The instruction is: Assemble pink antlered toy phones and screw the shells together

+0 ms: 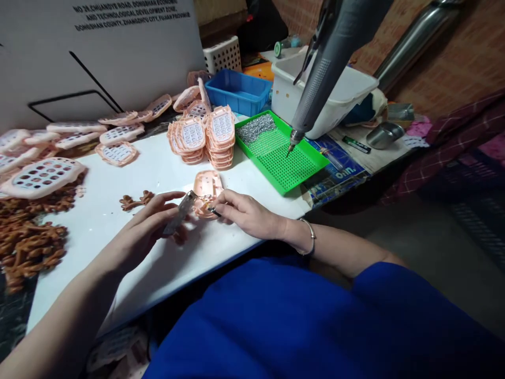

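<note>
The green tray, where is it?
In the head view, the green tray sits just right of the middle, beside a stack of pink parts and in front of the white tub.

Left grip (155, 221) and right grip (246, 211) near each other, not touching

The bare left forearm (79, 289) slants up from the lower-left corner, its fingers reaching rightward, slightly curled, clasping. The bare right forearm (339, 246) comes in from the right, wrist nearly straight, fingers folded, fingertips pinched together toward the left.
</note>
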